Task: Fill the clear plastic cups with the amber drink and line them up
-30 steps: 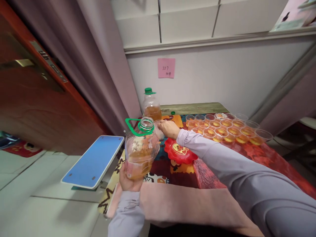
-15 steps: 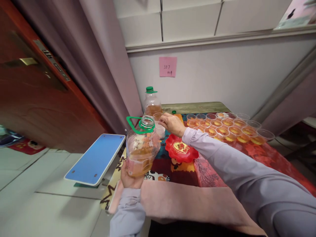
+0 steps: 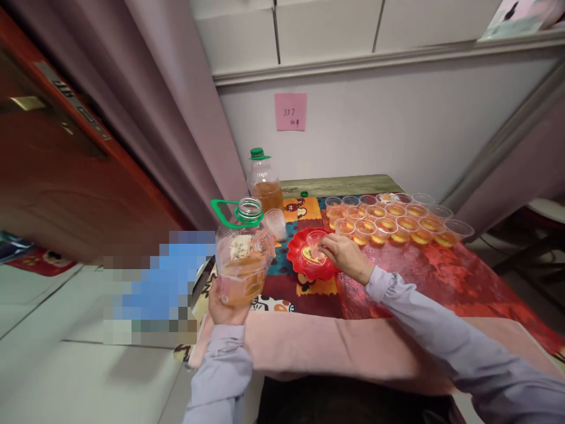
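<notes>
My left hand is wrapped under the base of a clear plastic jug of amber liquid, its green handle ring at the neck and its mouth uncapped. In my right hand, a clear plastic cup is pinched by the fingertips over a red scalloped plate. Whether the cup touches the plate, I cannot tell. A stack of clear cups stands just right of the jug. To the right of the plate are several rows of cups with amber liquid.
A second jug with a green cap stands behind, near the wall. A loose green cap lies at the table's back. Pink cloth covers the front edge. Left of the table is a blurred-out blue surface.
My right hand has moved from the cup stack to above the red plate, bringing one clear cup with it. The left hand still holds the jug. The view has shifted slightly.
</notes>
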Demonstrator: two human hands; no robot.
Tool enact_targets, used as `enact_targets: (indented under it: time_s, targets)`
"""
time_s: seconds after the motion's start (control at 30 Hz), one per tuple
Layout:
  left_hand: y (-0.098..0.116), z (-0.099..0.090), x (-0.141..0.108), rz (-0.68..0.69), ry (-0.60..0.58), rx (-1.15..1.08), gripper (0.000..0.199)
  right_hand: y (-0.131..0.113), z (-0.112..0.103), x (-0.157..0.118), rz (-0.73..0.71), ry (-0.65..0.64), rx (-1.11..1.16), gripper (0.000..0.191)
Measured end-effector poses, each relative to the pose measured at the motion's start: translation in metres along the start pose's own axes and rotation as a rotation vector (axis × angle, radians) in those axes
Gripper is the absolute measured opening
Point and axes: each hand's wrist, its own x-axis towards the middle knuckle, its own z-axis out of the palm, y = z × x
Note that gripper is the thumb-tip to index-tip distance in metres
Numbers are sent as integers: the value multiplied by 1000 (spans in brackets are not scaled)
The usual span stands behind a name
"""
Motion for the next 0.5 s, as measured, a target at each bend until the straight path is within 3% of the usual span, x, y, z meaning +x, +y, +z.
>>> enact_targets:
  time_s: [0.13, 0.27, 0.4, 0.5]
  targets:
    - [0, 1, 0, 9, 1, -5, 51, 2, 6, -3, 4, 24, 46, 18]
    - [1, 1, 0, 4, 12, -10, 53, -3, -4, -17, 16, 193, 146, 32]
    - [2, 1, -3, -2, 13, -10, 56, -23, -15, -38, 192, 377, 355, 34]
    - [3, 2, -5, -4, 7, -12, 48, -49, -20, -45, 387, 422, 639, 34]
